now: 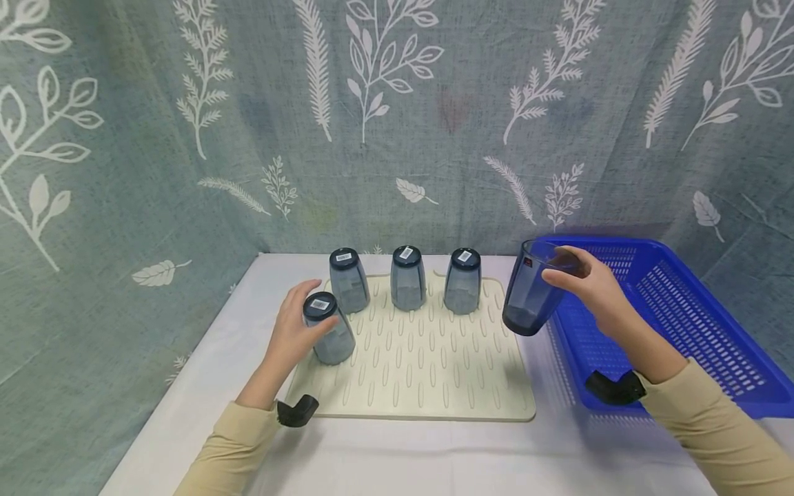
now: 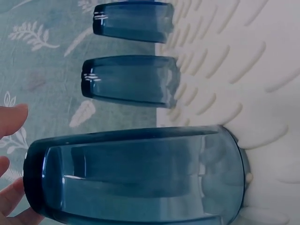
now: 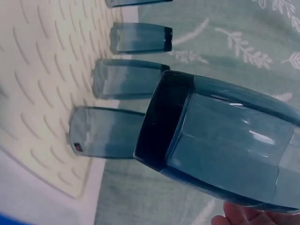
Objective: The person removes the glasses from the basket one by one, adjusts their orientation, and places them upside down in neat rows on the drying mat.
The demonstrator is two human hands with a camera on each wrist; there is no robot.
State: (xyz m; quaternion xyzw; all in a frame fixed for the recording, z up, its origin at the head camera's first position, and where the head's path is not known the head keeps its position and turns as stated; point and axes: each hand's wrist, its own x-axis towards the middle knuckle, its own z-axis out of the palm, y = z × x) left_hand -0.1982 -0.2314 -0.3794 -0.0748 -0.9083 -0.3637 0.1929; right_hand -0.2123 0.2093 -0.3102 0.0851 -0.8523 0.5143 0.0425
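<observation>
In the head view my left hand [image 1: 298, 327] is spread around the dark base of an upside-down blue-grey drinking glass [image 1: 337, 343] on a cream ribbed mat [image 1: 403, 386]. The left wrist view has the thumb [image 2: 13, 119] apart from this glass [image 2: 140, 176], with other fingers at its base. My right hand [image 1: 589, 286] grips a second glass [image 1: 533, 293] near its rim, tilted with the mouth up, between the mat and a blue basket. Seen from the right wrist, its thick base [image 3: 164, 122] points toward the mat.
Along the mat's back edge stand three more upside-down glasses: a left one [image 1: 350, 286], a middle one [image 1: 407, 282] and a right one [image 1: 462, 286]. The blue perforated basket [image 1: 657, 251] sits at the right on a white tablecloth [image 1: 384, 458]. A leaf-patterned curtain [image 1: 446, 172] hangs behind.
</observation>
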